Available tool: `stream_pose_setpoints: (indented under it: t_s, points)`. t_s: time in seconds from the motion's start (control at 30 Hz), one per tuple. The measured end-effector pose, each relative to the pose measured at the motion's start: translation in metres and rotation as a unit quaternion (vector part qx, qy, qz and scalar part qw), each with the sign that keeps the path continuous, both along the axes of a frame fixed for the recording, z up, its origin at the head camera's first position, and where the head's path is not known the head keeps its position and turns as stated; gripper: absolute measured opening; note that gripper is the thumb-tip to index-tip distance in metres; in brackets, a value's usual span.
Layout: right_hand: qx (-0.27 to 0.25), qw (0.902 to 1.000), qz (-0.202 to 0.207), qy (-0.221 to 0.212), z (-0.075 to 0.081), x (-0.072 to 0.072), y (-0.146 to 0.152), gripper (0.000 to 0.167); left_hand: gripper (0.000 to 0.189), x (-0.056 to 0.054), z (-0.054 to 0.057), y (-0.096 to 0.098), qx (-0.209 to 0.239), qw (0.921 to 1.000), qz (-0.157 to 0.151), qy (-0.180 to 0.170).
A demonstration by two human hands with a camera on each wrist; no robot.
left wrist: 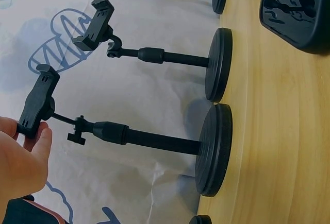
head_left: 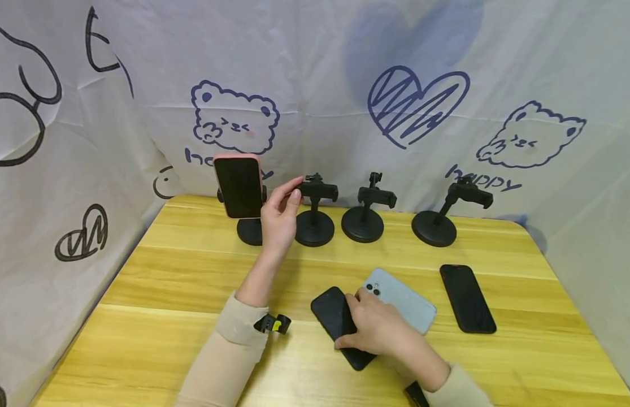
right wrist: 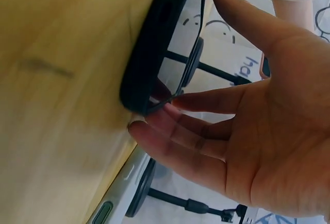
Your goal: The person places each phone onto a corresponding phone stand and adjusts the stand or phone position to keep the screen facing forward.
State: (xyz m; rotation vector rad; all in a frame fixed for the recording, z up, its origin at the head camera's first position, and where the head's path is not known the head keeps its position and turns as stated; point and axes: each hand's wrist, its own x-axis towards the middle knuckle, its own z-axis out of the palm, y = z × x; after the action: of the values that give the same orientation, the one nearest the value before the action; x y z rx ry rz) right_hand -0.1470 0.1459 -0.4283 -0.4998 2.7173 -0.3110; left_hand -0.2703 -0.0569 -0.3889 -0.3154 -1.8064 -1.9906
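Observation:
My left hand point(head_left: 280, 217) pinches the left end of the clamp on a black phone stand point(head_left: 315, 229), second from the left. In the left wrist view, that stand's clamp point(left wrist: 38, 100) sits tilted between thumb and fingers. Over a black smartphone point(head_left: 332, 311) lying screen up on the table, my right hand point(head_left: 378, 325) spans the width, fingers at one long edge and thumb at the other. The right wrist view has the fingertips against the black phone's edge point(right wrist: 136, 87). Beneath the right hand and beside this phone lies a light blue phone point(head_left: 403, 299), camera side up.
A pink-cased phone point(head_left: 238, 186) is mounted upright on the leftmost stand point(head_left: 250, 232). Two more stands with bare clamps, a middle one point(head_left: 363, 226) and a right one point(head_left: 434, 229), stand along the back. Another black phone point(head_left: 467, 299) lies at right on the wooden table point(head_left: 157, 316).

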Motion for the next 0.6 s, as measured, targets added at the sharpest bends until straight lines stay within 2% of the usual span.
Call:
stream_pose_setpoints:
  t_s: [0.2,0.43,0.6]
  points:
    - [0.017,0.9995,0.003,0.025,-0.002,0.003,-0.006,0.104,0.031,-0.001,-0.001,0.001,-0.007,1.0,0.003,0.005]
    - [0.016,0.9995,-0.015,0.022,-0.004,0.001,-0.011,0.101,0.032,-0.001,-0.002,0.001,-0.01,0.9999,0.004,0.007]
    - [0.016,0.9993,-0.006,0.034,-0.004,0.0,-0.012,0.098,0.032,-0.001,-0.002,0.0,-0.009,0.9999,0.005,0.003]
